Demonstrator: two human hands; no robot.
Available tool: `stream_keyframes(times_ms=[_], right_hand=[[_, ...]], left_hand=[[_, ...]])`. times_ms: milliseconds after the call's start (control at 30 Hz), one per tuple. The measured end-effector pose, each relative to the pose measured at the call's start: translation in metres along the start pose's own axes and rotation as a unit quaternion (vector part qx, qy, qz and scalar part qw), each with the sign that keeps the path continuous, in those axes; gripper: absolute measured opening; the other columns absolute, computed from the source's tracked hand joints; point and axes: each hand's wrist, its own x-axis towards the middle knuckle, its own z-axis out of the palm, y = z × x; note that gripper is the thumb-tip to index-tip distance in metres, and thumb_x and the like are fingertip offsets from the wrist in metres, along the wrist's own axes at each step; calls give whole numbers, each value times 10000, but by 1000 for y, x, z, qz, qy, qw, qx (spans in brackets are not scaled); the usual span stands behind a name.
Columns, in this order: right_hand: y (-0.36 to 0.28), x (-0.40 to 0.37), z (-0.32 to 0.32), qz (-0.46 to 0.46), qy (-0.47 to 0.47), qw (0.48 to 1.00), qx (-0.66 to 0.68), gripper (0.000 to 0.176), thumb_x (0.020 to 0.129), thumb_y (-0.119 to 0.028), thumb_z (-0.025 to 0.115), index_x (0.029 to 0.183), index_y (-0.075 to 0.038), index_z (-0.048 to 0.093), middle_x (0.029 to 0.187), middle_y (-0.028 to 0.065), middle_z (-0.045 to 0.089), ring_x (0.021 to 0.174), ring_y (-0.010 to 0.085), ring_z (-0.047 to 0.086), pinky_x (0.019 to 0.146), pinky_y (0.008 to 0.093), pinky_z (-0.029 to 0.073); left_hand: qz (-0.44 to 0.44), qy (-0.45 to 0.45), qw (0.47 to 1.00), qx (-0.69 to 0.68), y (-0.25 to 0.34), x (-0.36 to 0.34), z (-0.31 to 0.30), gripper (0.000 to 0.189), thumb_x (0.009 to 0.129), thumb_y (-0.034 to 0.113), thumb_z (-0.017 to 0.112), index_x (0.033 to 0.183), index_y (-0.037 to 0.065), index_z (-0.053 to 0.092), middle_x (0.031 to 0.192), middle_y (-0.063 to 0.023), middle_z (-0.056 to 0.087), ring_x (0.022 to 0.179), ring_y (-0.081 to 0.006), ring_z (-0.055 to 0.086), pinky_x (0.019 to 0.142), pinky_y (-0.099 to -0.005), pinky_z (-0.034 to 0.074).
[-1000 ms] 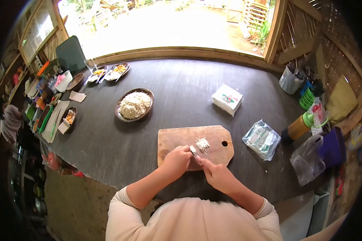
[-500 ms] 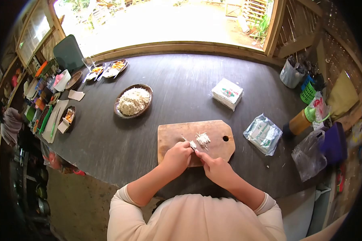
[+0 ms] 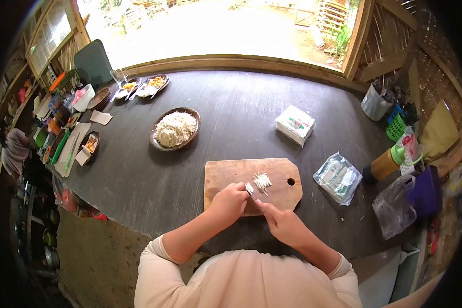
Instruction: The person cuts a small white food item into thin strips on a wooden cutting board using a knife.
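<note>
Counter (image 3: 138,179), dark, rounded, fills most of the view. Cutting board (image 3: 231,174), wooden, sits at the counter's 6 o'clock edge, with its hang hole at its own 3 o'clock. Bowl (image 3: 161,143) of shredded white food lies at 10 o'clock from the board.

Left hand (image 3: 230,201) is curled nearly closed at the board's near edge, fingertips pinching a white piece (image 3: 249,188). Right hand (image 3: 285,226) is at 5 o'clock off the board, closed on a knife (image 3: 253,196). Its index finger lies along the knife and only a sliver of the blade is visible.

Box (image 3: 294,124) is at 1 o'clock and a plastic packet (image 3: 336,177) at 3 o'clock. Both are printed, but the text is too small to read. White strips (image 3: 262,181), cut, are piled just past the piece, mid-board.

Versus half a second ago, hands, piece and pile keep the same spots on the board. The whole scene sits slightly right and lower in the frame.
</note>
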Motion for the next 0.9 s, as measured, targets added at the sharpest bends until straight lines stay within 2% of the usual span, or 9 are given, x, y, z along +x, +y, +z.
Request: stream_keyframes(times_ms=[100, 200, 267, 400, 467, 567, 700, 767, 900], right_hand=[[4, 4, 9, -3, 20, 997, -73, 373, 985, -103, 524, 1356, -123, 555, 863, 243, 664, 736, 428, 656, 655, 441, 525], [-1, 7, 7, 33, -7, 992, -123, 388, 974, -93, 528, 1360, -123, 552, 893, 246, 671, 762, 431, 660, 678, 451, 531], [3, 7, 3, 19, 4, 999, -36, 369, 984, -104, 529, 1351, -116, 559, 898, 253, 669, 779, 438, 659, 693, 450, 532], [3, -2, -3, -13, 13, 1000, -9, 344, 995, -117, 531, 1337, -106, 569, 888, 256, 665, 787, 446, 654, 697, 443, 531], [4, -4, -3, -62, 37, 997, 21, 341, 992, -135, 536, 1330, -137, 580, 763, 251, 631, 645, 446, 624, 590, 480, 515], [7, -4, 0, -71, 45, 996, 19, 359, 991, -150, 532, 1348, -161, 573, 731, 243, 629, 618, 435, 624, 579, 487, 513], [5, -1, 10, -17, 36, 996, -78, 381, 989, -167, 527, 1368, -191, 562, 690, 232, 624, 594, 424, 625, 567, 494, 512], [-1, 2, 10, 8, 14, 990, -137, 362, 979, -121, 533, 1337, -150, 581, 780, 240, 653, 674, 441, 640, 627, 483, 522], [5, 3, 5, 10, 13, 997, -79, 349, 994, -133, 522, 1339, -134, 576, 803, 245, 655, 694, 439, 644, 638, 473, 528]], left_hand=[[-1, 9, 1000, -1, 1, -1, 2, 86, 808, 77, 636, 848, 23, 689, 927, -104, 634, 934, -318, 616, 813, -401, 525], [0, 7, 1000, 3, 1, 0, 2, 94, 811, 76, 635, 859, 21, 693, 940, -104, 637, 944, -318, 616, 822, -404, 524], [0, 7, 1000, -5, 1, -1, 2, 99, 810, 75, 637, 868, 22, 698, 952, -104, 639, 952, -318, 616, 837, -407, 520], [-11, -5, 1000, -9, -2, -1, 2, 97, 808, 70, 638, 866, 21, 697, 961, -107, 640, 951, -323, 615, 847, -410, 515], [7, -7, 1000, -8, -5, -1, 2, 91, 802, 65, 638, 859, 21, 694, 953, -107, 640, 949, -326, 614, 847, -410, 512], [7, -14, 1000, -5, -3, 0, -1, 88, 798, 63, 640, 854, 21, 692, 942, -109, 639, 943, -328, 614, 843, -409, 511], [16, -6, 1000, -7, -5, -1, 3, 87, 795, 62, 644, 853, 21, 694, 934, -110, 639, 937, -328, 615, 840, -408, 512], [10, 6, 1000, -7, -3, 0, 2, 86, 793, 62, 647, 848, 17, 695, 941, -114, 645, 928, -331, 618, 835, -409, 513], [15, 9, 1000, -12, -7, -1, 4, 86, 790, 61, 647, 843, 12, 695, 942, -117, 651, 924, -335, 621, 833, -413, 515]])
